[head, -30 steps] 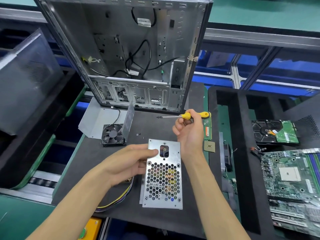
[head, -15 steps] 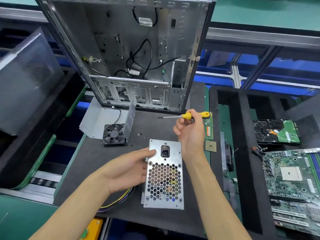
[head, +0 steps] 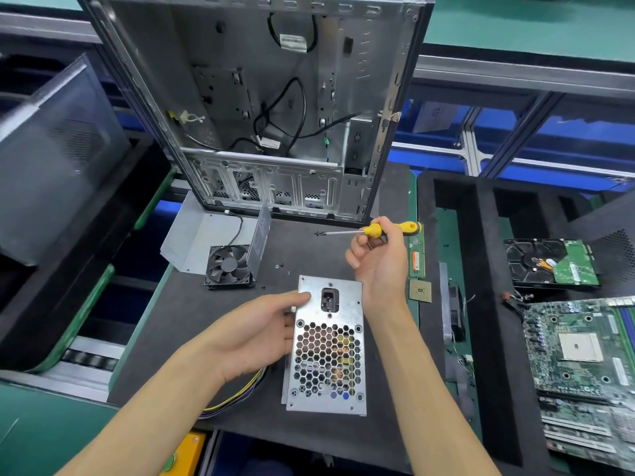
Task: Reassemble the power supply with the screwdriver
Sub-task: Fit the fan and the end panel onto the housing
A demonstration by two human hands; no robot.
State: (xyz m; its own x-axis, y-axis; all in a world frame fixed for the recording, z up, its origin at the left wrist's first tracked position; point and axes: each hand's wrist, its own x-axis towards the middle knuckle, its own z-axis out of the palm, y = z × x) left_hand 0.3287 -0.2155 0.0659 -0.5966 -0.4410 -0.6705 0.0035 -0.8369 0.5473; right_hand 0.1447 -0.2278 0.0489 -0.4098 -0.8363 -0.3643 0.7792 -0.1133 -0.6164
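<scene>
A grey side panel (head: 51, 159) leans at the far left, off the table (head: 192, 310). Further right, on the dark mat, a bent metal cover (head: 199, 238) lies with a black fan (head: 228, 266) standing at its near edge, a cable running up from the fan. Behind these stands the open computer case (head: 261, 97), upright, with loose black wiring inside. A few small screws (head: 279, 266) lie on the mat between the fan and the power supply.

The left hand (head: 254, 334) holds the power supply (head: 326, 345) by its left edge, thumb laid on the top face, fingers curled underneath. The power supply rests at the centre of the table, honeycomb grille facing up, socket cut-out toward the case. A bundle of coloured wires (head: 233, 396) trails from below the left hand.

The right hand (head: 379, 266) is raised just beyond the power supply's far right corner, fingers closed round the yellow screwdriver (head: 374, 230); the shaft points left, level, with its tip clear of everything.

To the right lie a memory stick (head: 417, 255) and a processor chip (head: 420, 291). Further right, in a black foam tray (head: 481, 255), sit a hard drive (head: 549, 262) and a motherboard (head: 584, 359).
</scene>
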